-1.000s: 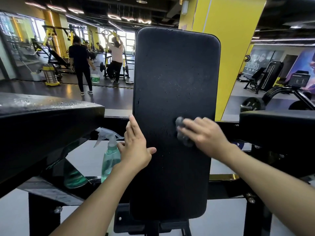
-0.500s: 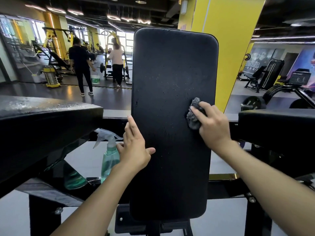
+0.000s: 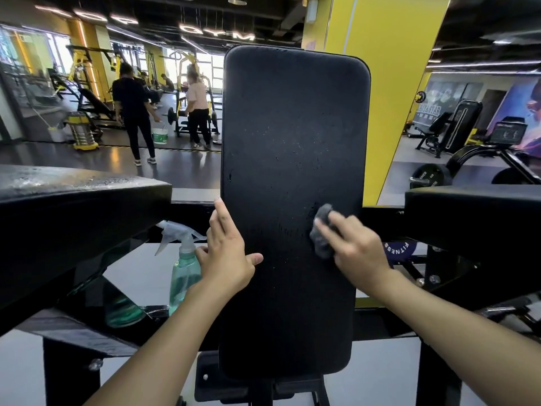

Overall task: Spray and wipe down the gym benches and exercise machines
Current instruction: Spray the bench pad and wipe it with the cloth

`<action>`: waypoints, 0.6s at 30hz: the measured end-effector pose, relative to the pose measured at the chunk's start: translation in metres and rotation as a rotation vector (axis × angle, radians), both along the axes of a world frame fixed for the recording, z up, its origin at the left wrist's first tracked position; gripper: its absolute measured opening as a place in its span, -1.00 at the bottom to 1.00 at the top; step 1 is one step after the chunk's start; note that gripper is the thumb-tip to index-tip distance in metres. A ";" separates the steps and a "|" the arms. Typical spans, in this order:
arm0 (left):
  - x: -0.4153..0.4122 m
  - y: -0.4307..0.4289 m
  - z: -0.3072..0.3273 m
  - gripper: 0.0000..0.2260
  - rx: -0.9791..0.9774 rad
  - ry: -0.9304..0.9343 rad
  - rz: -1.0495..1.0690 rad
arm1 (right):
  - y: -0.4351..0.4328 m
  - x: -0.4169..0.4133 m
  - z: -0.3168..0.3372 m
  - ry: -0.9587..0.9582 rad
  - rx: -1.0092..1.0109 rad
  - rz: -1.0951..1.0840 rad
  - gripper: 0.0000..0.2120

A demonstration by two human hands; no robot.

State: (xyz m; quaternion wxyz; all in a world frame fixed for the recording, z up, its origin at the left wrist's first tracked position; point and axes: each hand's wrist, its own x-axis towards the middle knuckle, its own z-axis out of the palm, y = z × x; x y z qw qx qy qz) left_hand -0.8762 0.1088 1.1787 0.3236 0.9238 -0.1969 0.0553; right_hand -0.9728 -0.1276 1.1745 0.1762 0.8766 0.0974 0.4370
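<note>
Dead centre of the head view, a tall black pad (image 3: 292,136) is seen standing upright, its face speckled with fine droplets. The left hand (image 3: 225,253) is laid flat along the pad's left edge, fingers straight and close together, thumb spread across onto the face; nothing is held in it. Over on the pad's right side, a little below the middle, a crumpled grey cloth (image 3: 321,230) is pressed against the surface by the right hand (image 3: 355,247). Its fingers are stretched almost straight across the wad; the thumb is hidden, so a pinch cannot be confirmed.

Just beside the left hand, behind it, a clear bottle (image 3: 183,278) of green liquid with a trigger head is stood upright on the black frame (image 3: 383,326); whether the hand touches it cannot be told. To the left a black bench (image 3: 82,206) is seen, its top wet and beaded. To the right a second pad (image 3: 474,209) is cut off by the picture's edge.

Behind it all a yellow pillar (image 3: 395,98) is planted. Far back on the left, a person in black (image 3: 131,104) and a person in pink (image 3: 197,95) are seen among yellow racks, a white bucket (image 3: 160,136) between them and a steel vacuum (image 3: 83,131) further left. A weight plate (image 3: 428,177) is glimpsed at right.
</note>
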 end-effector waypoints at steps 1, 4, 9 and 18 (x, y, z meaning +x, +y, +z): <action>0.001 0.000 0.000 0.20 -0.004 0.000 0.002 | -0.005 -0.007 0.004 0.080 -0.118 0.048 -0.64; 0.001 0.000 -0.001 0.21 -0.016 0.007 -0.003 | -0.031 -0.005 0.035 0.067 -0.174 0.017 -0.69; 0.001 0.001 -0.002 0.20 -0.030 0.002 -0.005 | -0.023 0.010 0.013 -0.198 0.262 -0.147 -0.55; 0.001 0.001 -0.003 0.18 -0.026 -0.002 -0.008 | -0.027 -0.008 0.009 -0.103 0.187 -0.109 -0.54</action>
